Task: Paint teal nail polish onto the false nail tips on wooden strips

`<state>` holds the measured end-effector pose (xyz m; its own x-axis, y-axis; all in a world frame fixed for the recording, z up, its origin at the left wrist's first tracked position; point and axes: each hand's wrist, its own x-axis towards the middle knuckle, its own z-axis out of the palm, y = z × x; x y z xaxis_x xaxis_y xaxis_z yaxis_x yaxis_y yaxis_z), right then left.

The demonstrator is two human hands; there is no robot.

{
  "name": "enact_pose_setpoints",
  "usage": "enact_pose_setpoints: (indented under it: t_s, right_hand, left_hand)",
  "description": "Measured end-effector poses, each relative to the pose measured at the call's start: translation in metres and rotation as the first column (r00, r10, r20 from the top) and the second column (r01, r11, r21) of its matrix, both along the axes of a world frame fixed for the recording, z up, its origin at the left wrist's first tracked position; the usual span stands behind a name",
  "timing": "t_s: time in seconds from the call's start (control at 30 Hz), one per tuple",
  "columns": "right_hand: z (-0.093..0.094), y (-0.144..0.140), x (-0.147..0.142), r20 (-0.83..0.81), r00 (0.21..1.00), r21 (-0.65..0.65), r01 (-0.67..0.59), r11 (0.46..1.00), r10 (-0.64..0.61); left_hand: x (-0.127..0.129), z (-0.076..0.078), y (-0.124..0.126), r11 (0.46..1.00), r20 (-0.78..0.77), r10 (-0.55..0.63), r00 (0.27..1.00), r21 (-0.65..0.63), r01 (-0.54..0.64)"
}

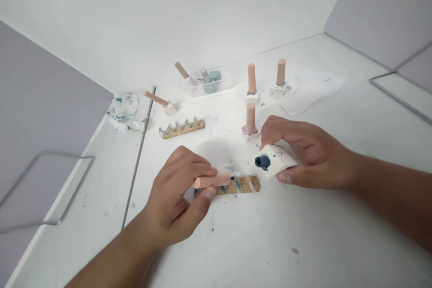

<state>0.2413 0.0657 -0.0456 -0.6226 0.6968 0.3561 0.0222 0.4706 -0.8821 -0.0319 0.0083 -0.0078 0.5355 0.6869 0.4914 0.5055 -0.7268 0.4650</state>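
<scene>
My left hand (184, 195) pinches the peach cap of a nail polish brush (212, 181), whose dark tip points right at a clear nail tip (238, 184) streaked with teal. That nail tip sits on a wooden nail stand (248, 184), partly hidden behind my left hand. At the stand's right end another nail tip (251, 183) looks clear. On the right, my right hand (303, 153) grips a white square nail polish bottle (276, 160), tilted so its uncapped neck, smeared dark blue, faces left.
A second wooden stand (184, 129) holds several clear nail tips. Behind are peach-capped bottles (252, 83), one lying tilted (160, 101), and a clear plastic tray (216, 85) with more bottles. Stained tissue (124, 110) lies at left, white paper (308, 92) at right.
</scene>
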Motion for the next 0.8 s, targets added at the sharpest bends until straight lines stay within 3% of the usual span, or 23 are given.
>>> enact_pose_setpoints:
  t_s: [0.13, 0.33, 0.6, 0.8]
  right_hand:
    - [0.001, 0.0006, 0.0003, 0.014, 1.0, 0.002, -0.001, 1.0, 0.001]
    - [0.0005, 0.0005, 0.0005, 0.018, 1.0, 0.013, 0.001, 1.0, -0.001]
    - [0.0004, -0.0001, -0.0005, 0.013, 1.0, 0.004, 0.016, 1.0, -0.016]
    - [-0.0004, -0.0003, 0.0, 0.012, 1.0, -0.019, 0.025, 1.0, -0.025]
  left_hand:
    - [0.0007, -0.0008, -0.0004, 0.999, 0.013, 0.002, 1.0, -0.032, -0.002]
    - [0.0018, 0.0001, -0.0027, 0.996, 0.014, 0.072, 0.997, 0.049, -0.073]
    - [0.0036, 0.0021, -0.0039, 0.998, -0.01, -0.061, 0.998, 0.026, 0.062]
    - [0.004, 0.0017, -0.0028, 0.993, -0.006, 0.051, 0.999, 0.104, -0.05]
